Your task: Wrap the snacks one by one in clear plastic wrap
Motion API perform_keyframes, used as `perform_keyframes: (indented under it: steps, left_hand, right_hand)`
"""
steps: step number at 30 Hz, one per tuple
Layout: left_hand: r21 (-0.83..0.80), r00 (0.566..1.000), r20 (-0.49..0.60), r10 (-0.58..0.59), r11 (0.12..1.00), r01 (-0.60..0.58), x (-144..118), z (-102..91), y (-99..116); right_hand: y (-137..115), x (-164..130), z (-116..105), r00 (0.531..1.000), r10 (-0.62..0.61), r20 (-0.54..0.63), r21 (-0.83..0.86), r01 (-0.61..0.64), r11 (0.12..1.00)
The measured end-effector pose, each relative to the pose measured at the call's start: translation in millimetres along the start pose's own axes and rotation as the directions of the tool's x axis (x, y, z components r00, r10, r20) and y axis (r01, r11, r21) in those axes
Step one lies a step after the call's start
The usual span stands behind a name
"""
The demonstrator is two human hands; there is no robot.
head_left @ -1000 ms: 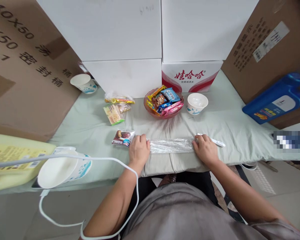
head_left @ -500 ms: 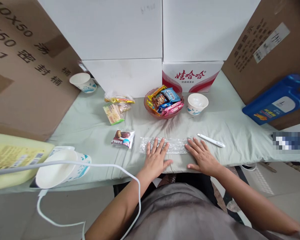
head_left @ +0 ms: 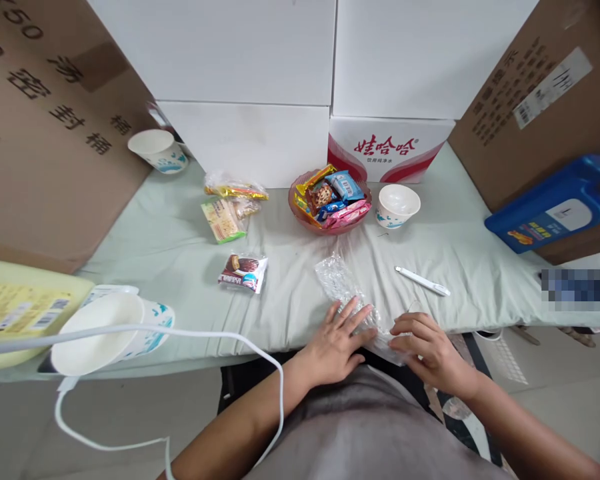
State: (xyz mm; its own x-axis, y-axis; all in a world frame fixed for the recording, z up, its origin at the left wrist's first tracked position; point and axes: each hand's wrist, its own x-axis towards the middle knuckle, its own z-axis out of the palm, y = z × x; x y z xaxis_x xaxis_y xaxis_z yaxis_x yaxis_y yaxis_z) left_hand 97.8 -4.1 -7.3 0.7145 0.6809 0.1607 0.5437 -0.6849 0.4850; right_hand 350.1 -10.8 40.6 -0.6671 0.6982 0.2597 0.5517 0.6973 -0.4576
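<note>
A strip of clear bubble wrap (head_left: 337, 277) lies slantwise on the cloth, its near end reaching over the front edge. My left hand (head_left: 335, 347) rests on the middle of the strip with its fingers spread. At the near end, my right hand (head_left: 433, 353) has its fingers curled and pinches the wrap; part of the grip is hidden. A white utility knife (head_left: 423, 281) lies beyond my right hand. Left of the strip is a small wrapped snack (head_left: 243, 272). Behind it stands a pink glass bowl (head_left: 300, 221) of packaged sweets.
Paper cups (head_left: 399, 207) stand right of the bowl, at the back left and near the front left. More snack packets (head_left: 224, 220) lie left of the bowl. A white cable (head_left: 200, 330) crosses the left front. A blue bottle (head_left: 550, 213) leans at right; boxes (head_left: 250, 143) wall the back.
The bubble wrap has turned from lying crosswise to slanting toward me. My left hand slid right and nearer. My right hand went from flat to curled on the wrap's near end.
</note>
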Motion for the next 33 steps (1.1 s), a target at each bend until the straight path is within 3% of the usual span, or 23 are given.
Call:
perform_keyframes:
  steps: [3, 7, 11, 16, 21, 24, 26, 28, 31, 33]
  left_hand:
    - [-0.140, 0.995, -0.099, -0.010, 0.990, -0.003, -4.9, -3.7, -6.2]
    - [-0.409, 0.968, -0.168, -0.189, 0.906, 0.106, -9.0, 0.5, -11.6]
    - [-0.526, 0.939, -0.161, -0.305, 0.831, 0.180, -10.0, 5.5, -14.5]
    - [-0.482, 0.940, -0.155, -0.304, 0.854, 0.197, -7.9, -1.1, -16.1]
    - [-0.386, 0.951, -0.156, -0.267, 0.903, 0.190, -2.4, -6.8, -12.8]
    - [-0.336, 0.951, -0.180, -0.252, 0.924, 0.181, 0.2, -6.5, -10.5]
    - [-0.331, 0.947, -0.191, -0.256, 0.925, 0.183, 1.0, -6.3, -9.8]
    - [-0.334, 0.945, -0.193, -0.263, 0.924, 0.188, 1.5, -6.0, -10.0]
    - [-0.330, 0.944, -0.199, -0.263, 0.925, 0.188, 2.3, -4.3, -11.5]
    - [-0.315, 0.946, -0.202, -0.255, 0.931, 0.183, 1.9, -2.7, -10.9]
  right_hand:
    - [1.0, 27.1, -15.1, 0.997, -0.045, 0.057, 0.136, 0.037, 0.990]
    - [16.9, 78.6, -20.1, 0.993, 0.054, 0.105, 0.190, -0.074, 0.979]
    - [39.3, 138.1, -4.5, 0.977, 0.146, 0.158, 0.234, -0.181, 0.955]
    - [53.5, 186.3, 32.2, 0.951, 0.232, 0.204, 0.119, -0.259, 0.958]
    - [55.5, 189.4, 57.3, 0.935, 0.293, 0.198, -0.037, -0.292, 0.956]
    - [53.6, 181.3, 58.7, 0.948, 0.305, 0.092, -0.064, -0.300, 0.952]
    - [50.9, 175.0, 55.9, 0.975, 0.220, -0.043, -0.102, -0.223, 0.969]
    - [48.9, 168.8, 54.2, 0.992, 0.055, -0.117, -0.127, -0.070, 0.989]
    - [50.1, 160.7, 60.3, 0.989, -0.143, -0.028, -0.104, 0.139, 0.985]
    - [53.3, 156.5, 69.7, 0.987, -0.160, 0.016, -0.114, 0.161, 0.980]
